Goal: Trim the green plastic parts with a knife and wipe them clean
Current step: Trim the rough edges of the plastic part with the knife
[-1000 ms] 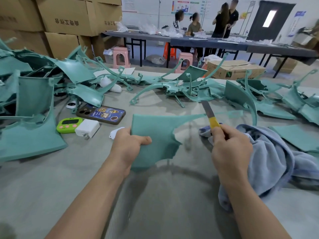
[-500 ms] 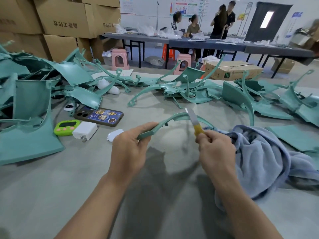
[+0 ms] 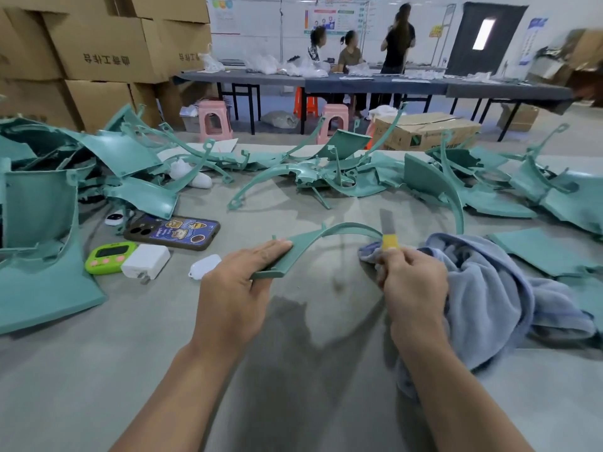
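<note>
Trimming is the step in hand, I judge: my left hand (image 3: 235,288) pinches the wide flat end of a curved green plastic part (image 3: 295,252), fingers laid on top and thumb beneath, so the piece is lifted above the grey table (image 3: 130,370) and its thin arc sweeps across to my right. My right hand (image 3: 412,282) is curled tight round the yellow handle of the knife (image 3: 388,233), the blade pointing up and away, just at the far tip of the arc; whether the edge touches the plastic there I cannot tell. A blue-grey towel (image 3: 489,288) lies bunched under and beside that hand, a fold poking out by the handle, and I cannot say if my fingers hold it too. Heaps of other green parts (image 3: 326,172) lie across the far side; a phone (image 3: 173,231) and a green timer (image 3: 109,256) sit to my left. Next, I reckon, the blade must run along the rim in light, shallow strokes away from my left fingers, with the part held firm since the thin arc will flex; wiping comes after
</note>
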The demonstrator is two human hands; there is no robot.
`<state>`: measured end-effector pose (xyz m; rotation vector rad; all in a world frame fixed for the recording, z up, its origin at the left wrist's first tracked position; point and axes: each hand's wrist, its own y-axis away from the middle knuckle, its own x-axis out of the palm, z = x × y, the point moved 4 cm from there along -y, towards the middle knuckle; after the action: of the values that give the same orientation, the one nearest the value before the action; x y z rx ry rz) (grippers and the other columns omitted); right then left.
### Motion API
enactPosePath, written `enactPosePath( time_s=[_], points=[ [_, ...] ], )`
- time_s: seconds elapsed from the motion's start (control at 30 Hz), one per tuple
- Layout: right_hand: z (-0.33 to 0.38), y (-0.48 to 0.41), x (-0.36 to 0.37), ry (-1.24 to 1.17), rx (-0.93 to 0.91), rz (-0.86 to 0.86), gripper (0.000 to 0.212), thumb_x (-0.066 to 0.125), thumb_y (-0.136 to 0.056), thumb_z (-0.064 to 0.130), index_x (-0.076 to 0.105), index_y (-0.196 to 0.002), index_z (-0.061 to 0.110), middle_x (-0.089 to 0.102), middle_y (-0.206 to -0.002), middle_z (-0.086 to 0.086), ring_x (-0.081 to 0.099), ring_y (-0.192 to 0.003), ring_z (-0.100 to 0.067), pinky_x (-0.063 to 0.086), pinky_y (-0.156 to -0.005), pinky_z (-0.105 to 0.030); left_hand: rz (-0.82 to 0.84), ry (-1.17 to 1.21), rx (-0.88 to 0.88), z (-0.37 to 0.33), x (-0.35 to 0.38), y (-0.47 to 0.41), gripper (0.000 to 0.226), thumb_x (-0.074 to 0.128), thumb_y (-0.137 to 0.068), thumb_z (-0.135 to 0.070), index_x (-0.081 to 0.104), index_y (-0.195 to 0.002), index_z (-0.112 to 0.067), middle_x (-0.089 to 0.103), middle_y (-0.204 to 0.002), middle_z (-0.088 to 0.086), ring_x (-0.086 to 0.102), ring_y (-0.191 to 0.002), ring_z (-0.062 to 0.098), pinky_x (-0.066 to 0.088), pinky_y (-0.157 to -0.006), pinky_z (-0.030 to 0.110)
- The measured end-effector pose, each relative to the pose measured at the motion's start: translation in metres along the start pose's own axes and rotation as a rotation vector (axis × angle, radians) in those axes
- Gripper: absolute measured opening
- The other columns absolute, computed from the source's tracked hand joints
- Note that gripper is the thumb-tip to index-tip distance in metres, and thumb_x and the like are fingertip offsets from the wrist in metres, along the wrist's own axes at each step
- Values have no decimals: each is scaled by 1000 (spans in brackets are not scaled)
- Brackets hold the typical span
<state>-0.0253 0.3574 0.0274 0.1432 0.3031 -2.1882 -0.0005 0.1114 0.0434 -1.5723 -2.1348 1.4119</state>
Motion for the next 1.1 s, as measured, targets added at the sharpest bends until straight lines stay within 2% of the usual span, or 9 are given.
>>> enactPosePath(
  time_s=[0.13, 0.23, 0.3, 0.4, 0.5, 0.6, 0.83, 1.0, 1.1],
  points=[
    [10, 28, 25, -112, -115, 284, 21, 59, -80, 34, 73, -73, 21, 61, -50, 0, 51, -47, -13, 40, -47, -27, 7, 51, -40, 5, 1, 0, 44, 67, -86, -5, 71, -120, -33, 65, -118, -30, 62, -111, -9, 44, -99, 10],
    [-13, -1, 9, 12, 163, 70, 28, 62, -88, 20, 69, -62, 12, 64, -55, -2, 59, -58, -23, 48, -56, -34, -67, 136, -177, 14, -1, 2, 29, 65, -89, -14, 77, -112, -27, 70, -102, -25, 63, -74, 2, 42, -73, 1],
    [-23, -11, 5, -238, 359, 36, 34, 60, -88, 5, 63, -56, 13, 57, -49, -1, 50, -45, -18, 39, -44, -27, -252, 229, -389, 24, -5, -1, 17, 69, -85, -14, 79, -95, -24, 71, -76, -27, 55, -55, 0, 39, -57, 2],
    [-19, -7, 9, -390, 321, 45, 32, 55, -89, 0, 64, -60, 11, 55, -46, 0, 42, -38, -11, 30, -36, -19, -502, 506, -709, 42, -13, -5, 20, 73, -75, -16, 77, -82, -34, 75, -80, -21, 70, -71, -2, 55, -62, 20],
    [-11, 3, 13, -376, 179, 155, 30, 53, -97, 6, 67, -70, 6, 58, -49, -4, 43, -44, -14, 34, -41, -21, -457, 632, -909, 55, -8, -1, 18, 72, -76, -8, 75, -90, -19, 79, -89, -3, 76, -83, 21, 62, -79, 47],
    [-1, 11, 19, -367, 88, 247, 30, 53, -100, 8, 69, -74, 6, 61, -53, -5, 44, -47, -16, 36, -45, -23, -368, 715, -1022, 53, 5, 3, 11, 64, -87, -3, 71, -87, -11, 78, -84, 6, 75, -75, 26, 58, -83, 52],
    [10, 50, 46, 93, -219, 473, 24, 61, -91, 21, 67, -70, 10, 62, -54, -7, 41, -43, -5, 34, -49, -23, -316, 880, -1110, 42, 20, 4, 22, 59, -100, -29, 70, -98, -10, 79, -86, 1, 76, -74, 15, 57, -53, 25],
    [12, 29, 30, 311, -207, 327, 39, 60, -95, 30, 63, -64, 6, 61, -49, 3, 51, -46, -10, 40, -52, -27, -431, 761, -1021, 44, 3, -1, 32, 59, -96, -36, 78, -75, -22, 78, -78, -5, 75, -70, 15, 60, -64, 33],
    [8, 18, 17, 488, -221, 322, 50, 57, -98, 41, 60, -63, 6, 62, -54, -1, 55, -52, -16, 44, -59, -34, -519, 737, -936, 41, -11, -6, 31, 57, -91, -37, 77, -69, -41, 77, -76, -8, 74, -67, 13, 57, -53, 29]
  ],
)
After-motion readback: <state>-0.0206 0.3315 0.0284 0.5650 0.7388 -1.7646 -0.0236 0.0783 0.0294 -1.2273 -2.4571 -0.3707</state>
